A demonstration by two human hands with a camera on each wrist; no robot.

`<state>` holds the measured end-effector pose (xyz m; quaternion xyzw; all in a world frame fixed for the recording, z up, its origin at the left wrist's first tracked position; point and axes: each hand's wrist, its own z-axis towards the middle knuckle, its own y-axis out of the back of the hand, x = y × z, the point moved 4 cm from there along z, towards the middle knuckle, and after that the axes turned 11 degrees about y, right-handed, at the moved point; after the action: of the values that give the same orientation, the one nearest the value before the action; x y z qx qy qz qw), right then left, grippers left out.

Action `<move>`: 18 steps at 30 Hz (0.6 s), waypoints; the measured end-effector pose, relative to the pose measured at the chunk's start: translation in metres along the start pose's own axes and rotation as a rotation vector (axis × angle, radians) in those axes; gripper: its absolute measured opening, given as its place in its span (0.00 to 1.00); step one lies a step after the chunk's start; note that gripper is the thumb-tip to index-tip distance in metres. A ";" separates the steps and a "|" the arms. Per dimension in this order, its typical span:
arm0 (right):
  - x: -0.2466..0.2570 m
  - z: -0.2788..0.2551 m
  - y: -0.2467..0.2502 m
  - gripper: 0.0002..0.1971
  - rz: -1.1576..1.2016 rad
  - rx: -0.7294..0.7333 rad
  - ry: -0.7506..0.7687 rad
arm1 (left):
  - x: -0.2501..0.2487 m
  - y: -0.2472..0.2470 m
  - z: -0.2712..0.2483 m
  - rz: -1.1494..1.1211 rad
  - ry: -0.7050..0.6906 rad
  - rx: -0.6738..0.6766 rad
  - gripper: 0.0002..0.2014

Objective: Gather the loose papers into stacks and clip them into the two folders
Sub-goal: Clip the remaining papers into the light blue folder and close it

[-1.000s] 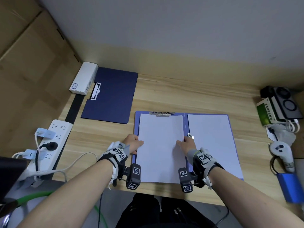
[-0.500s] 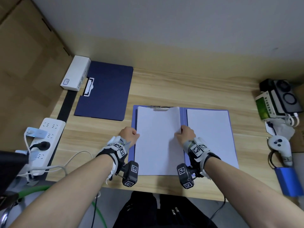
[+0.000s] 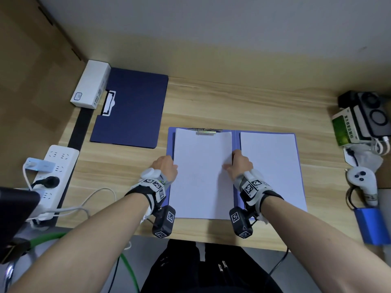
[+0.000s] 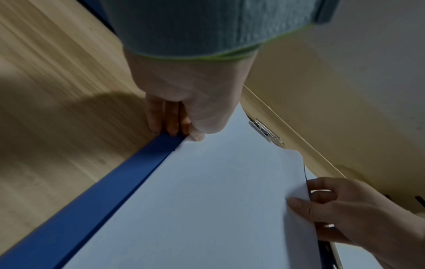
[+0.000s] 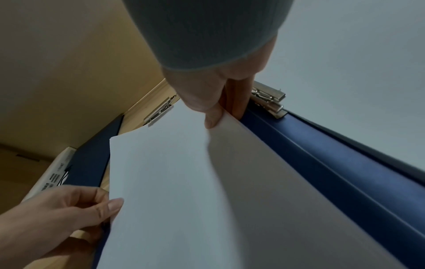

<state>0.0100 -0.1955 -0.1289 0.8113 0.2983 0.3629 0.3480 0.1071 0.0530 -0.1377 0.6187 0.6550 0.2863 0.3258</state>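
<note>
An open blue folder [image 3: 236, 142] lies in the middle of the desk. A white paper stack [image 3: 201, 172] sits on its left half, its top edge at the metal clip [image 3: 206, 132]. A second stack [image 3: 273, 166] covers the right half. My left hand [image 3: 169, 167] pinches the left stack's left edge, thumb on top [image 4: 195, 135]. On the opposite edge my right hand [image 3: 233, 163] pinches the sheets, and in the right wrist view that edge [image 5: 218, 116] is lifted off the spine [image 5: 322, 154]. A closed navy folder [image 3: 133, 111] lies at the back left.
A white box [image 3: 91, 84] sits beside the navy folder. A power strip [image 3: 53, 176] with cables runs along the left edge. Devices [image 3: 364, 117], a white controller [image 3: 361, 180] and a blue box [image 3: 370, 225] crowd the right edge. A side clip [image 5: 269, 100] sits on the spine.
Both hands have gone from lying flatter on the left stack to curling round its side edges. Its right edge now stands slightly lifted. The head view has shifted.
</note>
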 end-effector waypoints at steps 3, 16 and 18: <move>0.004 0.000 0.003 0.20 -0.033 0.027 0.024 | 0.000 0.001 -0.003 -0.001 -0.002 -0.005 0.11; 0.023 0.002 -0.009 0.31 -0.280 -0.023 0.464 | -0.009 0.023 0.000 0.266 -0.371 -0.199 0.35; 0.022 0.002 -0.011 0.29 -0.265 -0.024 0.478 | -0.016 0.018 0.003 0.376 -0.472 -0.128 0.37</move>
<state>0.0211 -0.1734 -0.1296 0.6524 0.4714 0.4988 0.3216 0.1213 0.0386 -0.1244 0.7568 0.4157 0.2306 0.4487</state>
